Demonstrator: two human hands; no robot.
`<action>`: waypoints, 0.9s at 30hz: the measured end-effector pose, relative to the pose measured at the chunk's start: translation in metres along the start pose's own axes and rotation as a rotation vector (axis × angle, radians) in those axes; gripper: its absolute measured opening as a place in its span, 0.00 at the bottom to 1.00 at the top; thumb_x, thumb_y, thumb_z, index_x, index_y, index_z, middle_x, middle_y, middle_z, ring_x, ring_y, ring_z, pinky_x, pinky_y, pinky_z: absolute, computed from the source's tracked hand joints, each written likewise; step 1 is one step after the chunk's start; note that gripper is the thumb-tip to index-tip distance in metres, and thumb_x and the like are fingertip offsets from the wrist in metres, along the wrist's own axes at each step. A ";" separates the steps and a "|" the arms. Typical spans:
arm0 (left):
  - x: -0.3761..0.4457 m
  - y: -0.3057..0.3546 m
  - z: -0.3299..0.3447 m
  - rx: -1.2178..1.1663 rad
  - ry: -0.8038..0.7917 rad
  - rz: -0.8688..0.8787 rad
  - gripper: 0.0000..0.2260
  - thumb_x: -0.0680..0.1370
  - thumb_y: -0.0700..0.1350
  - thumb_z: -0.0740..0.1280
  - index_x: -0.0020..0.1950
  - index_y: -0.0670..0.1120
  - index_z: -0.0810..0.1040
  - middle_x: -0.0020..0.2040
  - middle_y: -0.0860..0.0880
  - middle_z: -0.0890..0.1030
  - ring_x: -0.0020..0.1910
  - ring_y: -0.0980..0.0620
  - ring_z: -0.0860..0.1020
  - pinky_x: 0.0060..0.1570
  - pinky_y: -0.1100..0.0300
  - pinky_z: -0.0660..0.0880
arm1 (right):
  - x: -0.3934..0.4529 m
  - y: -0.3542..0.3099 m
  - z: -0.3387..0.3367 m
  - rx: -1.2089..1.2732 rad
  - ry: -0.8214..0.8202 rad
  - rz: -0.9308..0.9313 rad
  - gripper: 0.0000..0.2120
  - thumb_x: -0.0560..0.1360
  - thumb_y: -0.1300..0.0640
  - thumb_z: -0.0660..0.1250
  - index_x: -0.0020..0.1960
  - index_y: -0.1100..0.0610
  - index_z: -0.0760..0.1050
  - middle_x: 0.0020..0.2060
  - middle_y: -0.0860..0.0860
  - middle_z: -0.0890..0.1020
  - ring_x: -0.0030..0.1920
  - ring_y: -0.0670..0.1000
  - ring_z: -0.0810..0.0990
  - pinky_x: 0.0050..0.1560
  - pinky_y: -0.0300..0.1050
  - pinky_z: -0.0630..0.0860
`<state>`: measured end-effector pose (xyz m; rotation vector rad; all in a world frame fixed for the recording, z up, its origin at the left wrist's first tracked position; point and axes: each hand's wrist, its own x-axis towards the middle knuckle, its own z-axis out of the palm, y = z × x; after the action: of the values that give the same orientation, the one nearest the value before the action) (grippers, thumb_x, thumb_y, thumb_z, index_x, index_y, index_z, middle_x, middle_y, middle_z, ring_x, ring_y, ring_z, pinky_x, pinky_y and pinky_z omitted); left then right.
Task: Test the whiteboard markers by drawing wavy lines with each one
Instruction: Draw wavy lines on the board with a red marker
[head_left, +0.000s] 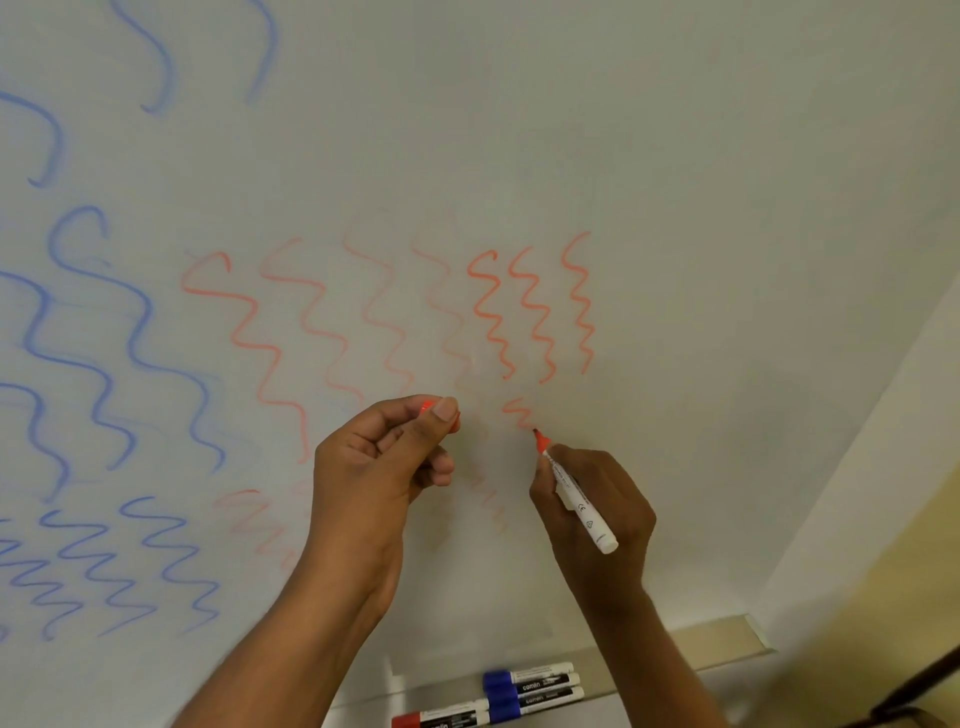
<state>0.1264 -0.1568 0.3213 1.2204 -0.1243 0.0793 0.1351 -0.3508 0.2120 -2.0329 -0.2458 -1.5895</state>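
A narrow tray runs along the bottom edge of the whiteboard. On the tray lie four capped markers, side by side and touching: three blue markers stacked close together (their caps point to the left), and one red marker lower and more to the left, partly cut by the frame edge.

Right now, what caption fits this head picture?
Right hand draws an orange squiggle with a marker.
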 end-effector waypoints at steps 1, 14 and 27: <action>0.000 -0.001 0.001 -0.001 -0.002 -0.002 0.14 0.70 0.48 0.75 0.52 0.41 0.86 0.44 0.45 0.86 0.32 0.51 0.77 0.39 0.60 0.79 | -0.002 0.000 0.000 -0.001 -0.017 -0.010 0.06 0.74 0.66 0.78 0.50 0.65 0.85 0.42 0.54 0.86 0.41 0.48 0.83 0.44 0.37 0.79; -0.002 -0.007 0.007 -0.025 -0.007 -0.031 0.14 0.70 0.47 0.76 0.51 0.41 0.86 0.43 0.43 0.86 0.32 0.51 0.76 0.38 0.60 0.79 | -0.010 0.022 -0.023 0.073 -0.125 0.018 0.03 0.76 0.65 0.75 0.49 0.61 0.85 0.42 0.50 0.85 0.41 0.46 0.84 0.42 0.42 0.81; -0.002 -0.007 0.007 -0.025 -0.007 -0.028 0.14 0.69 0.47 0.75 0.51 0.41 0.86 0.44 0.43 0.86 0.33 0.50 0.76 0.37 0.60 0.79 | 0.031 0.013 -0.019 0.041 0.022 -0.012 0.07 0.75 0.66 0.77 0.52 0.64 0.85 0.46 0.49 0.86 0.45 0.44 0.84 0.49 0.34 0.79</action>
<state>0.1255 -0.1660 0.3165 1.1977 -0.1146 0.0490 0.1341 -0.3767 0.2401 -1.9853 -0.2815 -1.6001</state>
